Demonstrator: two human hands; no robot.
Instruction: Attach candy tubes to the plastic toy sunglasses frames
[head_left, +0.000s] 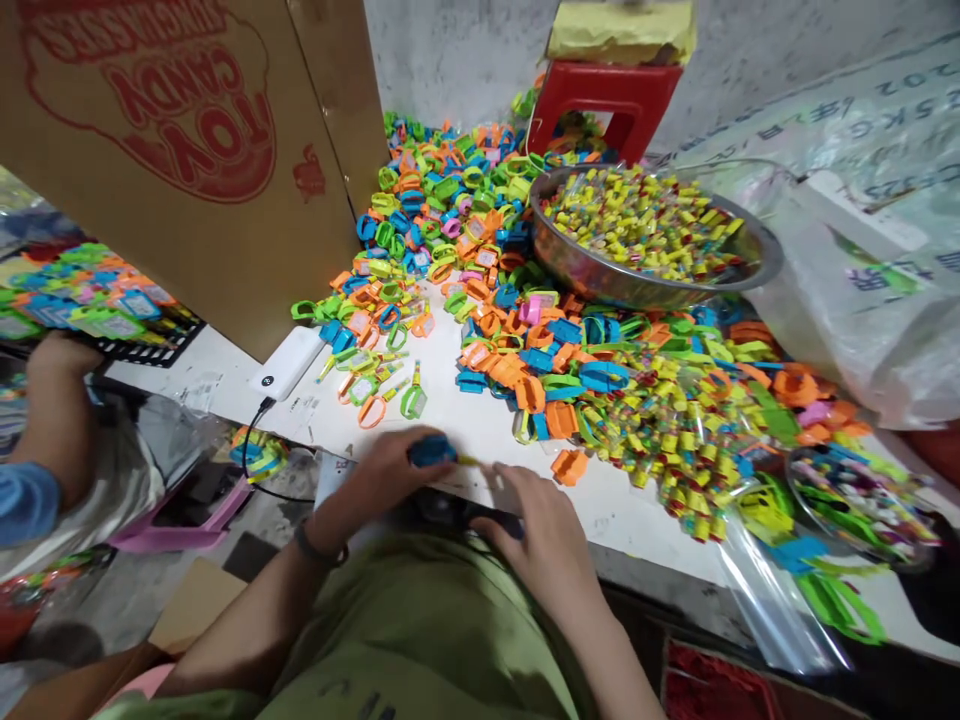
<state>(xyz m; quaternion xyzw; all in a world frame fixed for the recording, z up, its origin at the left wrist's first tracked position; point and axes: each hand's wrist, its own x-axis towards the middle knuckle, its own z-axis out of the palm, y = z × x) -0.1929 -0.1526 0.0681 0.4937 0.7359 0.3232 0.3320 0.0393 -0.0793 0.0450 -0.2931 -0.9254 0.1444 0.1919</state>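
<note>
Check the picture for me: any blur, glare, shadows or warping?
Head view: the right hand is smeared around its fingertips, probably from motion; bright streaks of glare run along the clear plastic at lower right, with softer shine on the metal bowl. Head view: shadow darkens parts of the green shirt, and the cardboard box leans outward, likely wide-angle distortion.
</note>
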